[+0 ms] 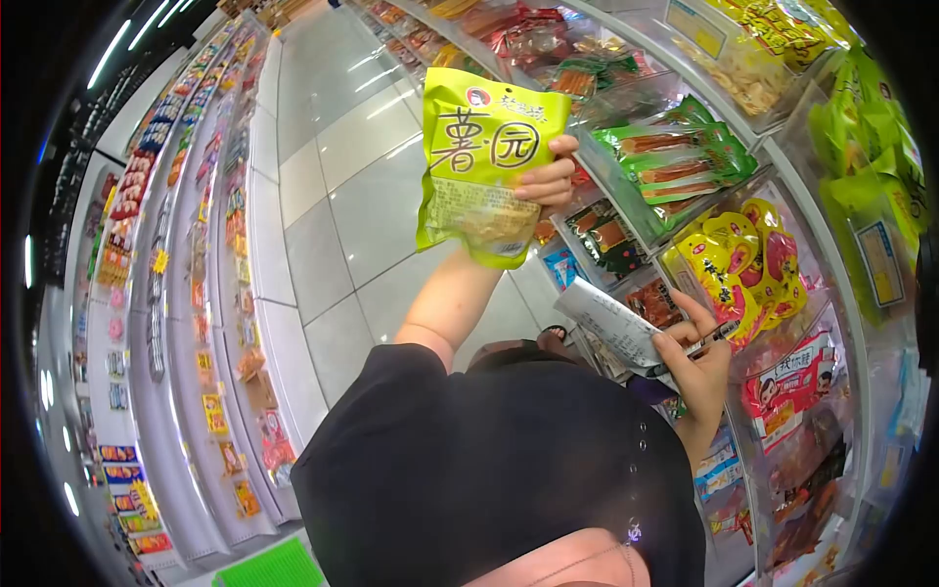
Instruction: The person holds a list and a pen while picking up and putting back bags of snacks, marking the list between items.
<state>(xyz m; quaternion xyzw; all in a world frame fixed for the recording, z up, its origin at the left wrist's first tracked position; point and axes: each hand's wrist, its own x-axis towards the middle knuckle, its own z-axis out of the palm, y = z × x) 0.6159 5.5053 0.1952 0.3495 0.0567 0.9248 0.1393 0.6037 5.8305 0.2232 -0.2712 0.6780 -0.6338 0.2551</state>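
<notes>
My left hand [550, 178] holds up a yellow-green snack bag [489, 161] with large dark Chinese characters on its front. The fingers curl over the bag's right edge, and the palm and thumb are hidden behind it. Lower down on the right, my right hand [696, 357] is closed on a white slip of paper [611, 323] with writing on it, together with a black pen [712, 338]. Just beyond that hand are yellow snack packets [748, 259] in a clear shelf bin.
Shelf bins on my right hold green packs of meat sticks [675, 166], a red packet [790, 386] and more green bags [871, 147]. A grey tiled aisle [342, 196] runs ahead. Along the left stands a long white shelf [269, 215] of small packaged goods, with a bright green panel [269, 565] near its bottom.
</notes>
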